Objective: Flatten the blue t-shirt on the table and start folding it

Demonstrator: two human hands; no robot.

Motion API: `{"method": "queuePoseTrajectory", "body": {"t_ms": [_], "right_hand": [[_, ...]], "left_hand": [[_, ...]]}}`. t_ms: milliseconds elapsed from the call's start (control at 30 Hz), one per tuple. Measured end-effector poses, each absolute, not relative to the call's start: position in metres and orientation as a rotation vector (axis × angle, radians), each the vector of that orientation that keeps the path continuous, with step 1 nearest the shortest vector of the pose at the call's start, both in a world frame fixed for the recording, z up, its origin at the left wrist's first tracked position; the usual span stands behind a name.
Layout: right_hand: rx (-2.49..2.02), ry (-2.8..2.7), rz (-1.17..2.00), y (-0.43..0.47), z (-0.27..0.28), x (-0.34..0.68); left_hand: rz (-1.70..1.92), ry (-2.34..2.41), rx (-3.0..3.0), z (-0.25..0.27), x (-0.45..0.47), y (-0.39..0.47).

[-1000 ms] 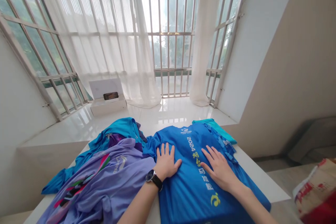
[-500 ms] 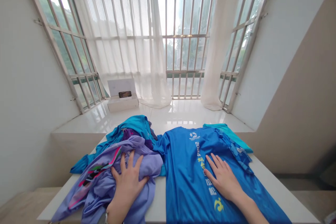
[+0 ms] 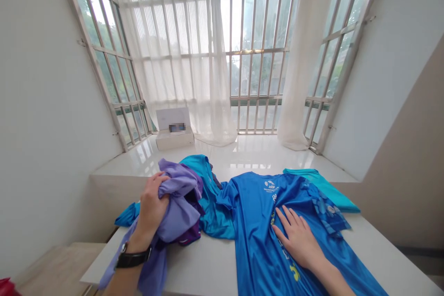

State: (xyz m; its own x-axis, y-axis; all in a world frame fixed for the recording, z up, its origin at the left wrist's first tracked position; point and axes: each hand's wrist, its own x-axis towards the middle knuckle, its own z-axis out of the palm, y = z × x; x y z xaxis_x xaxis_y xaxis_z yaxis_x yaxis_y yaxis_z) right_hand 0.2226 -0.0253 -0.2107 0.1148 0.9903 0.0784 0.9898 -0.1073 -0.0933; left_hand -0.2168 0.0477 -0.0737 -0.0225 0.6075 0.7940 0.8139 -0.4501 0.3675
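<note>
In the head view, your left hand (image 3: pixel 152 199) was closed around a bunch of the lilac shirt (image 3: pixel 182 215), on the left side of the table (image 3: pixel 201 263); your fingertips were partly hidden in its folds, so I cannot tell how firm the hold was. Your right hand (image 3: pixel 298 238) lay flat on the blue shirt (image 3: pixel 253 226), at the near right, with its fingers close together and the thumb apart.

Some things could go wrong from here, in my judgement. A purple garment (image 3: pixel 190 236) was tangled against the lilac shirt, so a pull on one could drag the other. The sleeve of the blue shirt touched the teal garment (image 3: pixel 213 212) on its left, and a pull there could twist this sleeve. Under your right hand the cloth had a long crease through the printed letters; sideways pressure could make it deeper.

About the edges: the lilac shirt hung toward the near left edge, and its loose part could slip down if your grip became weak. The blue shirt ran out of sight at the near side. The white tabletop showed between these two shirts, and also to the right of the blue one. On the far side stood the window ledge (image 3: pixel 215 152), with a white box (image 3: pixel 175 141) at its left.
</note>
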Motion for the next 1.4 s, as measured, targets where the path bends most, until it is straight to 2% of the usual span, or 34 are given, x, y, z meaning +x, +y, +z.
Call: {"method": "queuePoseTrajectory", "body": {"t_ms": [133,233,300,367,433,500,667,933,1400], "right_hand": [[-2.237,-2.008,0.0,-0.025,-0.21,0.223],[-2.23,-2.011,0.003,-0.026,-0.208,0.223],[-2.228,-2.01,0.003,-0.027,-0.209,0.223],[-2.218,-2.006,-0.002,-0.026,-0.212,0.225],[-2.203,-2.001,-0.011,-0.025,-0.215,0.226],[-2.191,-1.997,-0.018,-0.024,-0.218,0.227],[-2.217,-2.0,-0.006,-0.025,-0.218,0.227],[-2.211,-1.999,-0.005,-0.028,-0.218,0.229],[-2.212,-1.959,-0.062,-0.026,-0.224,0.211]], "left_hand": [[-1.707,-1.43,-1.593,-0.029,-0.213,0.066],[-1.633,-1.537,-1.584,-0.038,-0.21,0.069],[-1.358,-1.681,-1.869,-0.065,-0.21,0.064],[-0.864,-1.857,-2.2,-0.095,-0.21,0.055],[-0.436,-2.06,-2.292,-0.115,-0.207,0.044],[-0.293,-2.237,-2.265,-0.119,-0.196,0.034],[-0.516,-2.33,-1.993,-0.107,-0.146,0.028],[-0.295,-2.147,-1.935,-0.141,-0.127,0.035],[-0.184,-2.102,-2.022,-0.117,-0.142,0.032]]}}
